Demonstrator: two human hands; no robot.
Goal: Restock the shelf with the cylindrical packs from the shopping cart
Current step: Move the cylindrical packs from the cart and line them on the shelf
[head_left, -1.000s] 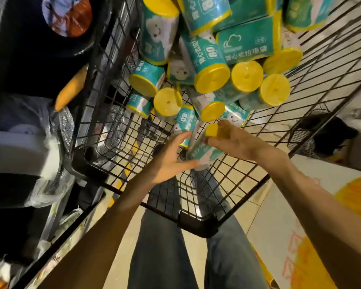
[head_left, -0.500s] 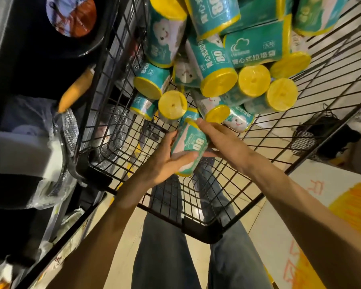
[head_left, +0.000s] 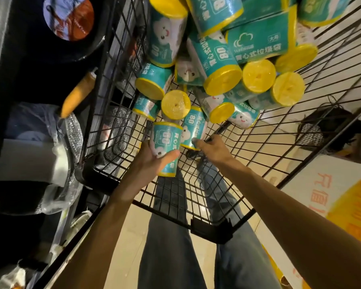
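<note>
While the left hand point(head_left: 152, 161) wraps its fingers round one teal pack point(head_left: 165, 147) near the cart's point(head_left: 217, 209) near edge, the right hand point(head_left: 214, 148) pinches a second pack point(head_left: 193, 130) beside it.

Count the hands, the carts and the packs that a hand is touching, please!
Hands: 2, the left hand and the right hand.
Carts: 1, the cart.
Packs touched by a hand: 2, the near pack gripped by the left hand, and the far pack at the right hand's fingertips.
Total: 5.
</note>
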